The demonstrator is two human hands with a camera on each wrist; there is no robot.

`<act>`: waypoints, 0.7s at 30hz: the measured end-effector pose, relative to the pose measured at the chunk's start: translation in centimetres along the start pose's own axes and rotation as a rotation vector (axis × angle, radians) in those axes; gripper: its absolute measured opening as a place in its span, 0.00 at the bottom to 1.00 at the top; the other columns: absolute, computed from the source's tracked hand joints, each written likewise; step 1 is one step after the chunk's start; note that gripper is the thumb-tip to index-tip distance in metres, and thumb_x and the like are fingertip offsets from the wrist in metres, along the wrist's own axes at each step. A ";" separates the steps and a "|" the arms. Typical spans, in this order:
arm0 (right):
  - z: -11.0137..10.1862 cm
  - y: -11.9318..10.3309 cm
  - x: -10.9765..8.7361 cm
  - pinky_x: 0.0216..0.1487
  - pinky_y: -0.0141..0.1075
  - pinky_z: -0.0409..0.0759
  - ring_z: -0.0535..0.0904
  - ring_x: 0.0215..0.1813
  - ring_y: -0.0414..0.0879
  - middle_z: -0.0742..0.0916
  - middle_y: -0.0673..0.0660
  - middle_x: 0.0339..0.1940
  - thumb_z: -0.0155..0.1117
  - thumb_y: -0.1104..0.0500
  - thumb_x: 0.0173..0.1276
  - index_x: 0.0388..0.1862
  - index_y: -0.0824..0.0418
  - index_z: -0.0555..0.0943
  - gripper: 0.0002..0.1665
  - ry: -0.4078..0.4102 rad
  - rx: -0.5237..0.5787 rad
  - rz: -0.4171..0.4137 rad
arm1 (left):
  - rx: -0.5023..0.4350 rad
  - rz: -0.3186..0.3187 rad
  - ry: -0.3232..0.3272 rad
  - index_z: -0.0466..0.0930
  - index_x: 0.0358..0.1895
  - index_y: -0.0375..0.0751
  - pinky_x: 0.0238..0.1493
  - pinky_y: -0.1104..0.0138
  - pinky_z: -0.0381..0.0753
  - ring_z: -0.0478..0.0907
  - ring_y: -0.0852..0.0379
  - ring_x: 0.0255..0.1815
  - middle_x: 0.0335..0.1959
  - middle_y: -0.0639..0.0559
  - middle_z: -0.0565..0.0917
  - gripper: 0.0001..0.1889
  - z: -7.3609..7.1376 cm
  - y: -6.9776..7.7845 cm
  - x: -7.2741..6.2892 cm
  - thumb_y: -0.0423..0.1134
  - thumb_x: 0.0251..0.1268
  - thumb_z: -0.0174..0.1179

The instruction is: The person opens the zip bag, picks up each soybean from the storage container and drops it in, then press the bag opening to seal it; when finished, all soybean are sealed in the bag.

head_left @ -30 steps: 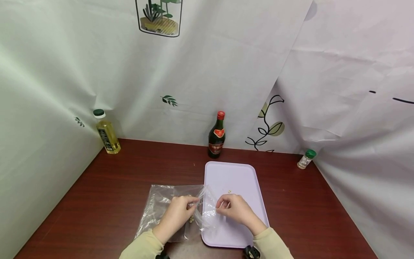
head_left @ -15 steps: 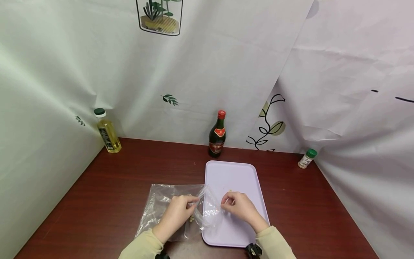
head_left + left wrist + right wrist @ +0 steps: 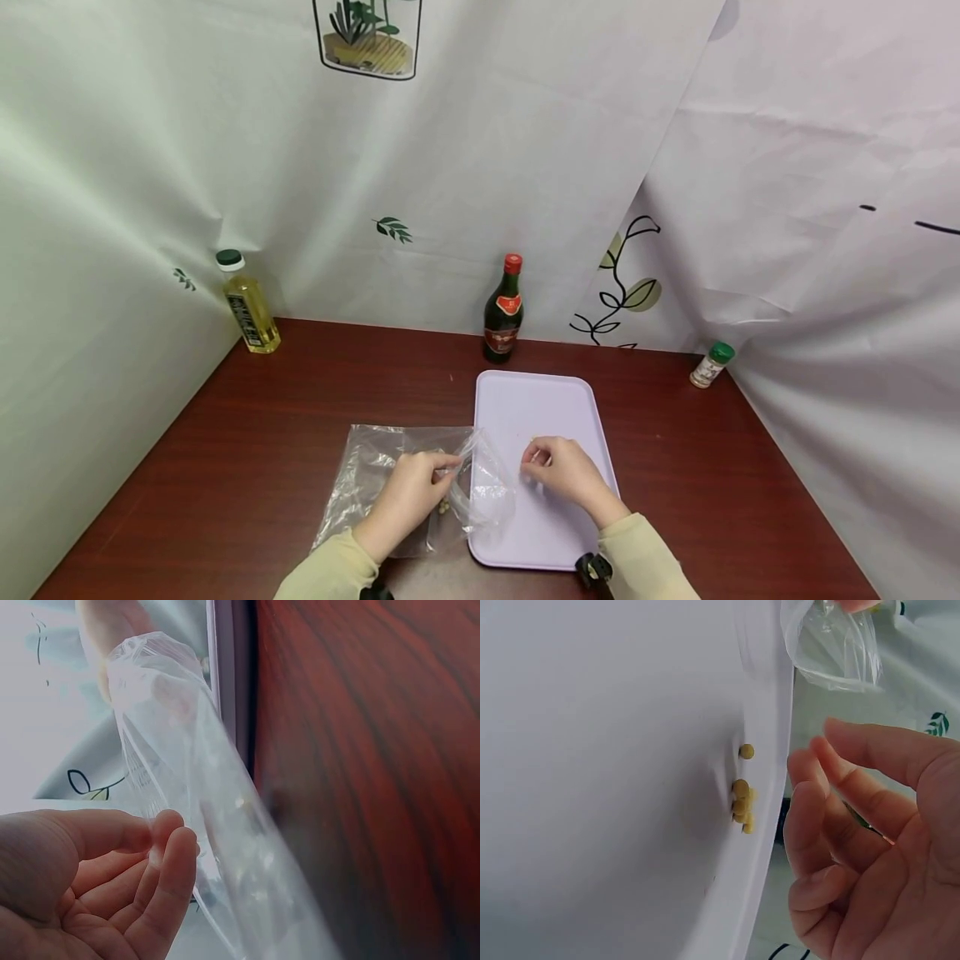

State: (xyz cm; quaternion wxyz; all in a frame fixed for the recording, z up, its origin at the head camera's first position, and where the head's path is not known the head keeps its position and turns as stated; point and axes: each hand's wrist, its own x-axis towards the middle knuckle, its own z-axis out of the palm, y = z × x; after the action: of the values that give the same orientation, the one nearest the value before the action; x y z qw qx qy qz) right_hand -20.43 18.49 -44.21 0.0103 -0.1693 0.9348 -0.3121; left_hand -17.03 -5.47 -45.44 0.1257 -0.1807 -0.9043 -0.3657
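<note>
A clear plastic bag [image 3: 375, 454] lies flat on the table, its mouth lifted over the left edge of the lilac tray [image 3: 536, 400]. My left hand [image 3: 414, 487] pinches the bag's rim between thumb and fingertips, also seen in the left wrist view. Several yellow soybeans [image 3: 444, 506] show inside the bag. Over the tray is my right hand [image 3: 566, 472], fingers loosely bent and nothing between thumb and fingertips in the right wrist view. Several round soybeans [image 3: 741, 799] sit on the tray near its far part, mostly hidden behind that hand in the head view.
At the back stand an oil bottle [image 3: 251, 312] on the left and a dark green bottle with a red cap [image 3: 502, 321] behind the tray. A green-capped shaker jar [image 3: 710, 367] is at the right edge. White printed cloth [image 3: 465, 150] surrounds the brown table [image 3: 225, 467].
My right hand has moved away from the bag's mouth, rightward and slightly farther over the tray. The left hand stays in place with its pinch on the bag.
</note>
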 end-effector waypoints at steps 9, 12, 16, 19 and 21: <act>-0.1 0.9 0.3 0.23 0.28 0.67 0.67 0.20 0.32 0.77 0.44 0.17 0.70 0.64 0.53 0.22 0.56 0.80 0.07 -0.003 0.000 -0.028 | 0.003 0.000 -0.004 0.87 0.39 0.37 0.17 0.76 0.66 0.65 0.73 0.14 0.17 0.54 0.81 0.10 0.0 0.0 0.0 0.27 0.51 0.66; -0.1 1.2 0.4 0.23 0.28 0.66 0.67 0.20 0.32 0.77 0.45 0.17 0.70 0.65 0.52 0.23 0.57 0.80 0.07 -0.019 0.014 -0.044 | 0.002 -0.004 -0.004 0.87 0.39 0.37 0.17 0.76 0.65 0.65 0.73 0.14 0.16 0.54 0.81 0.10 0.1 -0.1 0.0 0.27 0.51 0.65; -0.1 1.3 0.6 0.23 0.28 0.66 0.67 0.20 0.33 0.76 0.44 0.16 0.71 0.65 0.51 0.23 0.56 0.79 0.08 -0.030 -0.004 -0.036 | 0.005 -0.003 -0.002 0.87 0.39 0.37 0.17 0.76 0.65 0.65 0.73 0.14 0.15 0.55 0.80 0.11 0.1 0.0 0.1 0.26 0.51 0.65; -0.1 1.4 0.7 0.23 0.29 0.65 0.66 0.20 0.33 0.75 0.43 0.15 0.72 0.64 0.51 0.22 0.55 0.79 0.08 -0.034 -0.037 -0.018 | 0.007 -0.005 0.000 0.87 0.39 0.36 0.16 0.76 0.64 0.64 0.73 0.13 0.14 0.55 0.79 0.11 0.1 0.0 0.1 0.26 0.51 0.65; -0.1 1.4 0.8 0.22 0.29 0.65 0.66 0.19 0.34 0.74 0.43 0.15 0.72 0.64 0.50 0.22 0.55 0.79 0.09 -0.036 -0.055 -0.015 | 0.005 -0.008 0.001 0.87 0.39 0.36 0.15 0.76 0.63 0.63 0.73 0.13 0.13 0.55 0.78 0.11 0.1 0.1 0.1 0.27 0.51 0.65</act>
State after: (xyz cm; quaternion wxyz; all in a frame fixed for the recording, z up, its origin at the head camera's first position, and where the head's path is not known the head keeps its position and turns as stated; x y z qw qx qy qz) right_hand -21.63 19.34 -44.88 0.0201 -0.1819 0.9414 -0.2832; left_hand -17.11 -5.34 -45.43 0.1250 -0.1766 -0.9060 -0.3638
